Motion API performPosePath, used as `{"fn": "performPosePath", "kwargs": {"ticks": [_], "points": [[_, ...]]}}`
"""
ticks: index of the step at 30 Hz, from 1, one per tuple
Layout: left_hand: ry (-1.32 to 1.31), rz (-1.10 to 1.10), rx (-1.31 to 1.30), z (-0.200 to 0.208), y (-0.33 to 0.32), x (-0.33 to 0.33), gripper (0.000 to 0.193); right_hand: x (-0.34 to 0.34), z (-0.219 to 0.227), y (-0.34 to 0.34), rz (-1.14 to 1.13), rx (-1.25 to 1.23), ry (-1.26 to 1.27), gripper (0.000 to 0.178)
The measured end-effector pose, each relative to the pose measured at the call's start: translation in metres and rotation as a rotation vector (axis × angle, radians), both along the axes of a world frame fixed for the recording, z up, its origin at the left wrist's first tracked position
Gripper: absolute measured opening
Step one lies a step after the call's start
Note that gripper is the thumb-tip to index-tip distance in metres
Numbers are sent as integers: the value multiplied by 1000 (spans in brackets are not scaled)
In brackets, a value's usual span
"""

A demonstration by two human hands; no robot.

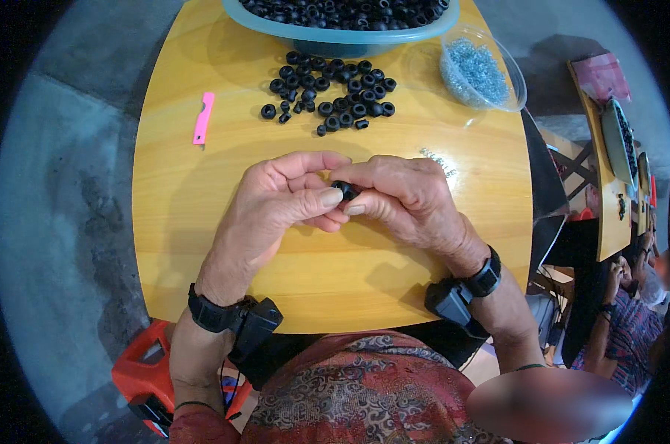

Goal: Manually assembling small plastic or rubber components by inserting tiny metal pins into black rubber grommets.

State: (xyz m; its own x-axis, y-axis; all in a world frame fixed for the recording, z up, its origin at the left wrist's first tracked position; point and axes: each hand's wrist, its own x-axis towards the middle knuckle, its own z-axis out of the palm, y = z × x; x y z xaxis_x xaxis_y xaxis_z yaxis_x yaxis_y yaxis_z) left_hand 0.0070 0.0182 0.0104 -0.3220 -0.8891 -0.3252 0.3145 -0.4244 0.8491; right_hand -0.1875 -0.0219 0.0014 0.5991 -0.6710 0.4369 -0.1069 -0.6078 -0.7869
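Black part is in your fingers above the yellow table, on your side of the light-blue basin. From the left, a flat pink piece lies nearer you than the basin and left of it. Your left hand grips the part between thumb and fingers. Loose black pieces are scattered just your side of the basin, which holds many more. Your right hand pinches the same part. Coiled springs lie to the basin's near right; a clear bowl of springs sits right beside it.
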Motion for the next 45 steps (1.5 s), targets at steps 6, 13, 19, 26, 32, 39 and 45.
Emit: {"fn": "performPosePath", "kwargs": {"ticks": [6, 13, 19, 26, 32, 39, 45], "points": [[-63, -112, 16, 4, -4, 8, 36, -4, 8, 0, 89, 27, 45, 26], [-141, -227, 32, 4, -6, 15, 27, -3, 7, 0, 97, -19, 66, 27], [-160, -257, 32, 8, -6, 16, 22, -2, 7, 0, 91, -60, 91, 28], [-108, -205, -34, 5, -5, 11, 23, 0, 5, 1, 25, -7, 64, 35], [-189, -123, -62, 2, -1, -2, 28, -4, 6, -1, 2, -23, 41, 31], [-127, -40, -36, -5, 4, -8, 25, -1, -5, 0, -58, -57, -45, 23], [3, 3, 14, -5, 1, -5, 22, 5, -5, -3, -62, -44, -71, 29]]}}
